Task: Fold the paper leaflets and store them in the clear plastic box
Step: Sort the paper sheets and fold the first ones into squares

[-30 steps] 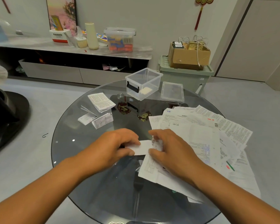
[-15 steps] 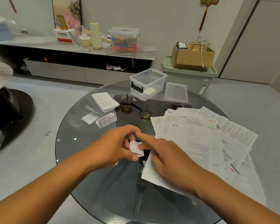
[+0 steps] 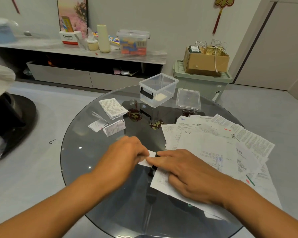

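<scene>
A small folded white paper leaflet (image 3: 149, 158) lies on the round dark glass worktop (image 3: 86, 152) between both hands. The left hand (image 3: 126, 157) seems to pinch its left end, fingers curled; the right hand (image 3: 187, 170) presses it with straight fingers. Beyond, the open clear plastic box (image 3: 157, 90) stands beside its lid (image 3: 188, 99).

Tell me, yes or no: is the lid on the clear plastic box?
No, the lid lies flat on the glass table beside the open clear plastic box.

Right hand (image 3: 187, 172) now presses flat on the small leaflet (image 3: 147, 159), seemingly folded smaller.
</scene>
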`<control>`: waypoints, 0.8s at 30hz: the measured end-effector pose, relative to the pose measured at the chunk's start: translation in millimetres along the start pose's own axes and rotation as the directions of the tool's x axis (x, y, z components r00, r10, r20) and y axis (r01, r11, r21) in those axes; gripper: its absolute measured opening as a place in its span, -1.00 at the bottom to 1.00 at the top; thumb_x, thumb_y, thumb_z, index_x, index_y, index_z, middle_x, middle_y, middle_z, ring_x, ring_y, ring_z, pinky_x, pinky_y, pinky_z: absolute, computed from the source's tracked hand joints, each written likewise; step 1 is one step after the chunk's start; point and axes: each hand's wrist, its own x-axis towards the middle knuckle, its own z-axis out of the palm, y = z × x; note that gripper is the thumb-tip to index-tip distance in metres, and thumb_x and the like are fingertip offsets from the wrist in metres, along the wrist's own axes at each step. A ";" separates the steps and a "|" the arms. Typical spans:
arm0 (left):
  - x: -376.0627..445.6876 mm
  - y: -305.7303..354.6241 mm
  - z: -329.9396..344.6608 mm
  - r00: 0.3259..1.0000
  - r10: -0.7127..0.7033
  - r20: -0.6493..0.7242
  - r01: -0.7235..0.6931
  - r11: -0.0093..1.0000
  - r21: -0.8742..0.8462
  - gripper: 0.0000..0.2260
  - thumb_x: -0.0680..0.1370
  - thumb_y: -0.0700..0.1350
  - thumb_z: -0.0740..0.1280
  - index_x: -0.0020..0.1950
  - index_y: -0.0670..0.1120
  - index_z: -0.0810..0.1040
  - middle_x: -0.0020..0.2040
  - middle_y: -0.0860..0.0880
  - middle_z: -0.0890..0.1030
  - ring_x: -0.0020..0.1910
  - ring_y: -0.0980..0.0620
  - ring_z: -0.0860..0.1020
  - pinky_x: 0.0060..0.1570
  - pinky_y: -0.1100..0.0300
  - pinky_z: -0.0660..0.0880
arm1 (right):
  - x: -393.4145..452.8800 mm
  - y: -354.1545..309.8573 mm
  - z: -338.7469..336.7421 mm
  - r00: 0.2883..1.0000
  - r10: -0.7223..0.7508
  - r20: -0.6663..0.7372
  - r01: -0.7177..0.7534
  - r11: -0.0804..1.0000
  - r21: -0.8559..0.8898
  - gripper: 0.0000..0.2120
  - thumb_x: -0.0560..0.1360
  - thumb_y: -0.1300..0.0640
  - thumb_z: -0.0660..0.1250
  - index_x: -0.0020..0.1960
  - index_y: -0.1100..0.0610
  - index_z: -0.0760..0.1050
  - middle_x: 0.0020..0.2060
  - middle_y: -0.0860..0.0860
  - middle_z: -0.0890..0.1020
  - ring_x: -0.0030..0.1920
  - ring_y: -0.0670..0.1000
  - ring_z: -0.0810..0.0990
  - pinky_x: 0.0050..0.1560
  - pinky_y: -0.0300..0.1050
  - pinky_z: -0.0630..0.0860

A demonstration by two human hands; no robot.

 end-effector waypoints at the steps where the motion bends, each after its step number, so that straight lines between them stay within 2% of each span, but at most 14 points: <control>1: -4.5 2.9 6.1 0.999 0.045 -0.011 -0.045 0.997 0.070 -0.78 0.52 -0.16 0.48 0.07 0.15 0.69 -0.04 0.15 0.55 -0.03 0.08 0.48 -0.12 0.15 0.46 | 0.6 0.9 2.2 1.000 0.008 0.007 -0.008 0.999 -0.033 -0.42 0.59 0.11 0.05 0.59 -0.20 0.21 0.52 -0.21 0.36 0.55 -0.14 0.18 0.53 -0.10 0.13; 2: -8.9 5.8 11.5 0.997 0.076 -0.028 -0.072 0.988 0.133 -0.77 0.53 -0.17 0.45 0.08 0.15 0.67 -0.02 0.15 0.55 -0.04 0.06 0.47 -0.14 0.10 0.50 | 0.6 2.3 4.5 1.000 0.018 0.007 -0.018 0.997 -0.069 -0.44 0.60 0.06 0.02 0.59 -0.17 0.24 0.56 -0.24 0.31 0.59 -0.13 0.13 0.56 -0.08 0.09; 4: -14.1 8.2 18.1 0.991 0.108 -0.083 -0.093 0.980 0.173 -0.91 0.61 -0.07 0.37 0.05 0.08 0.65 0.03 0.13 0.57 -0.05 0.05 0.46 -0.13 0.10 0.50 | 0.0 4.5 7.2 0.999 0.051 -0.012 -0.052 0.990 -0.129 -0.45 0.62 -0.05 -0.04 0.60 -0.15 0.26 0.59 -0.22 0.26 0.60 -0.08 0.11 0.55 -0.09 0.04; 7: -8.1 7.6 18.7 0.997 0.032 -0.067 -0.029 0.998 0.050 -0.84 0.64 0.06 0.32 0.03 0.03 0.64 0.04 0.13 0.59 0.02 0.07 0.45 -0.01 0.11 0.48 | -0.4 6.4 6.8 0.993 0.112 -0.042 -0.118 0.973 -0.196 -0.43 0.62 -0.15 -0.14 0.61 -0.18 0.23 0.59 -0.15 0.25 0.59 -0.02 0.11 0.51 -0.06 0.03; 10: 3.0 0.9 12.1 0.999 -0.036 -0.019 0.033 0.986 -0.163 -0.92 0.56 -0.05 0.46 0.03 0.04 0.67 0.06 0.15 0.64 0.09 0.13 0.51 0.11 0.11 0.48 | 3.5 9.5 8.1 0.978 0.199 -0.066 -0.209 0.953 -0.219 -0.36 0.58 -0.19 -0.26 0.63 -0.21 0.15 0.62 -0.09 0.18 0.61 0.00 0.02 0.56 -0.01 -0.01; 12: 7.6 -8.4 6.7 0.999 -0.039 0.016 0.042 0.958 -0.285 -0.86 0.53 -0.15 0.49 0.06 0.03 0.69 0.10 0.16 0.65 0.09 0.18 0.57 0.15 0.23 0.49 | 7.0 10.7 7.9 0.969 0.229 -0.092 -0.244 0.947 -0.209 -0.34 0.58 -0.21 -0.29 0.63 -0.22 0.15 0.63 -0.07 0.15 0.63 0.02 -0.03 0.57 -0.01 -0.11; 13: 7.8 -13.1 2.8 0.999 -0.026 0.026 0.032 0.956 -0.290 -0.84 0.54 -0.19 0.48 0.07 0.03 0.70 0.10 0.17 0.66 0.08 0.19 0.59 0.14 0.27 0.50 | 8.3 10.9 7.7 0.967 0.235 -0.096 -0.250 0.945 -0.209 -0.33 0.57 -0.22 -0.30 0.63 -0.22 0.14 0.64 -0.07 0.12 0.64 0.02 -0.07 0.58 0.00 -0.17; 15: 7.7 -23.4 -1.4 0.998 0.061 -0.030 -0.065 0.987 -0.149 -0.78 0.51 -0.27 0.48 0.05 0.02 0.70 0.07 0.15 0.67 0.05 0.18 0.61 0.09 0.21 0.55 | 9.4 9.8 8.0 0.968 0.237 -0.081 -0.248 0.951 -0.186 -0.29 0.54 -0.24 -0.33 0.64 -0.21 0.12 0.64 -0.11 0.06 0.64 -0.01 -0.16 0.59 0.00 -0.30; 17: 2.8 -21.5 0.6 0.983 0.165 -0.084 -0.161 0.986 0.051 -0.70 0.40 -0.35 0.47 0.01 0.00 0.70 0.01 0.09 0.68 -0.02 0.06 0.64 -0.03 0.11 0.61 | 9.0 6.6 9.6 0.972 0.227 -0.052 -0.232 0.964 -0.128 -0.25 0.51 -0.26 -0.35 0.65 -0.17 0.11 0.62 -0.15 0.05 0.63 -0.05 -0.20 0.60 0.01 -0.33; 18: -2.3 -15.0 3.5 0.977 0.192 -0.097 -0.181 0.977 0.115 -0.73 0.40 -0.32 0.42 -0.01 -0.02 0.70 -0.02 0.06 0.69 -0.06 0.01 0.64 -0.10 0.08 0.62 | 8.8 5.1 10.8 0.975 0.218 -0.042 -0.221 0.969 -0.105 -0.24 0.51 -0.25 -0.34 0.65 -0.15 0.10 0.61 -0.17 0.07 0.63 -0.06 -0.20 0.61 0.02 -0.32; 20: -12.4 2.9 11.7 0.967 0.241 -0.078 -0.223 0.957 0.184 -0.77 0.53 -0.11 0.23 0.02 -0.02 0.67 -0.02 0.05 0.67 -0.06 -0.01 0.63 -0.11 0.05 0.61 | 9.6 2.4 11.3 0.979 0.203 -0.035 -0.205 0.976 -0.067 -0.24 0.51 -0.24 -0.33 0.66 -0.10 0.09 0.59 -0.20 0.11 0.63 -0.07 -0.17 0.61 0.00 -0.31; 22: -15.9 12.5 19.3 0.974 0.223 -0.044 -0.209 0.956 0.207 -0.62 0.61 0.11 0.09 0.06 -0.02 0.65 0.02 0.05 0.66 -0.03 0.00 0.62 -0.06 0.02 0.60 | 9.9 1.8 8.0 0.976 0.216 -0.027 -0.216 0.976 -0.012 -0.29 0.56 -0.23 -0.28 0.65 -0.09 0.11 0.59 -0.21 0.12 0.63 -0.10 -0.14 0.61 -0.01 -0.29; 24: -9.2 3.4 20.4 0.982 0.175 -0.067 -0.154 0.957 0.246 -0.63 0.64 0.11 0.09 0.01 -0.03 0.64 -0.01 0.03 0.64 -0.06 -0.03 0.62 -0.12 -0.02 0.60 | 8.3 -0.3 -0.7 0.965 0.258 -0.038 -0.257 0.966 0.022 -0.39 0.64 -0.25 -0.11 0.66 -0.11 0.09 0.62 -0.20 0.09 0.63 -0.14 -0.15 0.62 -0.02 -0.29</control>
